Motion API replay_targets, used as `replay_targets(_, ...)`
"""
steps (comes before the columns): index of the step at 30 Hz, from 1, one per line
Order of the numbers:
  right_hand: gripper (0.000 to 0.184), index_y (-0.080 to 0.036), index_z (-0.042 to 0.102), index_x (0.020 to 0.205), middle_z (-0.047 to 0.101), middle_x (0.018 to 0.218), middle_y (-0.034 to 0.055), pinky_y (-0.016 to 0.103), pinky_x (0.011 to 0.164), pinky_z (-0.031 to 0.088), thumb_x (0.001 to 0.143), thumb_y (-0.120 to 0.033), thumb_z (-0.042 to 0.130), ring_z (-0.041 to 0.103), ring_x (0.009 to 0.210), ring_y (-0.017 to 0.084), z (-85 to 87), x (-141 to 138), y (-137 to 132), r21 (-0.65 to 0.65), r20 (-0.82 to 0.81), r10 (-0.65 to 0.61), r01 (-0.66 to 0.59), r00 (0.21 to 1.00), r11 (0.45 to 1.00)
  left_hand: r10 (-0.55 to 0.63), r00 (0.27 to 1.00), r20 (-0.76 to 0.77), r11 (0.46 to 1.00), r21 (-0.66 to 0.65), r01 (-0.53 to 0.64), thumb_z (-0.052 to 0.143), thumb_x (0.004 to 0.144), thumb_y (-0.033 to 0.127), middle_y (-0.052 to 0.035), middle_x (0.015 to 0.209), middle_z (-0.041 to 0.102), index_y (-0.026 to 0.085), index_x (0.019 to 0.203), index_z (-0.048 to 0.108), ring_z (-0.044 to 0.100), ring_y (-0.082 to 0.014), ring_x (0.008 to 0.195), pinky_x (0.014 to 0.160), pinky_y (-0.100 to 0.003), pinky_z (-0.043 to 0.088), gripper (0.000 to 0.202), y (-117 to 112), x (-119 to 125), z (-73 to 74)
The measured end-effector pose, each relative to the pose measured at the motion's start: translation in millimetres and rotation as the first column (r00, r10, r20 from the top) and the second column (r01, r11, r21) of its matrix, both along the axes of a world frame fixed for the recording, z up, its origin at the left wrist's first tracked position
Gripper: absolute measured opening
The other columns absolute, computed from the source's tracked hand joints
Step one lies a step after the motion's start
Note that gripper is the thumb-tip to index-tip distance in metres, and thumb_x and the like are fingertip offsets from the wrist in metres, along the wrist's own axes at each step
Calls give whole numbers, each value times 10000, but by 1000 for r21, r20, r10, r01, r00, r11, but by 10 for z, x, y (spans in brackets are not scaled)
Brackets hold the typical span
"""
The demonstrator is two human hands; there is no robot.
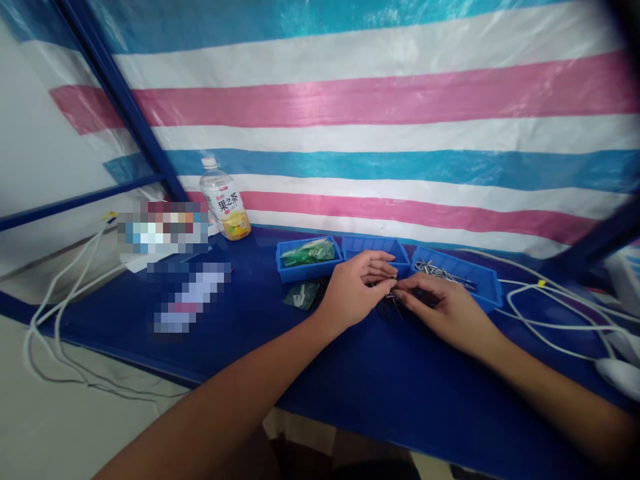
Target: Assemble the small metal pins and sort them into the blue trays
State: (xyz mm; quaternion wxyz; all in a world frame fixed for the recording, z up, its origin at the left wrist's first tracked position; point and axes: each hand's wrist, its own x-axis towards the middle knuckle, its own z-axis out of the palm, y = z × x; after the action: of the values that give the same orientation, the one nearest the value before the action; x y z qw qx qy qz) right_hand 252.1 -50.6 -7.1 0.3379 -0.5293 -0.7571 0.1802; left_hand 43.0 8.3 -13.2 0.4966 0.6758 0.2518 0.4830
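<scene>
My left hand (356, 285) and my right hand (444, 305) meet over the blue table, thumbs and forefingertips pinched close together. Whatever sits between those fingertips is too small to make out. The other fingers of my left hand are stretched out. Just below the hands lie thin dark pin-like pieces (389, 308), partly hidden. Behind my left hand stands a middle blue bin (376, 248). A right blue bin (487, 283), by my right hand, holds thin silvery rods (434, 269). Beside my left wrist is a small clear bag (301, 295) with pale pieces in it.
A left blue bin (305, 272) contains green plastic bags (317, 251). A drink bottle (227, 203) stands at the back left. White cables (560, 327) and a white mouse (620, 377) lie at the right. Striped sheeting (350, 100) hangs behind the table.
</scene>
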Motion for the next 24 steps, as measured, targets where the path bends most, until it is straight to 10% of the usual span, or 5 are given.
replay_targets(12, 295, -262, 757, 943, 736, 902, 21, 342, 740, 484, 1085, -428, 558, 664, 801, 201, 71, -58, -33, -19, 18, 71, -71, 997, 997, -22, 1000, 0, 1000, -3, 22, 787, 866, 92, -130, 1142, 793, 159, 1289, 695, 783, -231, 1081, 981, -396, 668, 438, -53, 1, 48)
replay_targets(24, 419, -240, 752, 1036, 700, 845, 27, 311, 650, 464, 1055, -615, 567, 592, 717, 189, 3, 28, 38, -195, -258, -110, 60, 960, 979, 185, 887, -424, 915, 404, 2, 623, 1032, 244, -77, 1165, 801, 195, 1195, 724, 732, -253, 1137, 1061, -456, 579, 198, -72, -78, 79)
